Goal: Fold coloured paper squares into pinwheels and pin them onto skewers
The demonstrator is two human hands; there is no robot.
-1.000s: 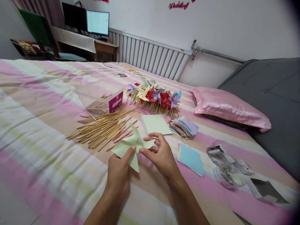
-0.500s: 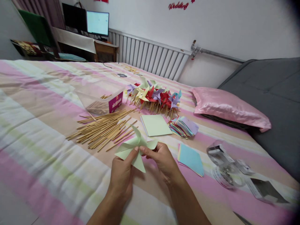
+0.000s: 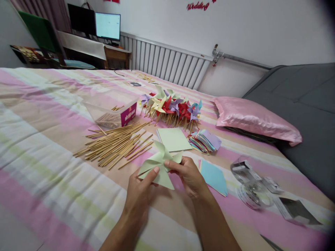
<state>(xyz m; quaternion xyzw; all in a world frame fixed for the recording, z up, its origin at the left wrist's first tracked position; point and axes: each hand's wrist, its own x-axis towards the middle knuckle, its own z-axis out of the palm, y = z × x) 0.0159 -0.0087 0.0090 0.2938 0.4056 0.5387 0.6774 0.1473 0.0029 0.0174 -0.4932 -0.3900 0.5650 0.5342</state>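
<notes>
A pale green paper pinwheel (image 3: 160, 161) is held between my two hands above the bed, its blades curled in toward the middle. My left hand (image 3: 141, 188) grips its lower left side, thumb lying on top and the other fingers hidden beneath. With thumb and fingers, my right hand (image 3: 187, 174) pinches it near the centre. Just beyond lies a stack of pale green paper squares (image 3: 174, 139). Thin wooden sticks (image 3: 115, 144) are spread to the left. Finished pinwheels (image 3: 172, 106) in several colours, on sticks, cluster farther back.
A clear plastic box (image 3: 112, 111) with sticks stands behind the loose ones. To the right are a fanned pile of coloured paper (image 3: 205, 141), blue sheets (image 3: 214, 177), a clear round tub (image 3: 253, 195) and a small dark-faced package (image 3: 298, 211). A pink pillow (image 3: 256, 118) lies near the headboard.
Both hands have shifted slightly right with the pinwheel. My left thumb has slid from the centre toward the lower blade, while my right thumb stays near the middle.
</notes>
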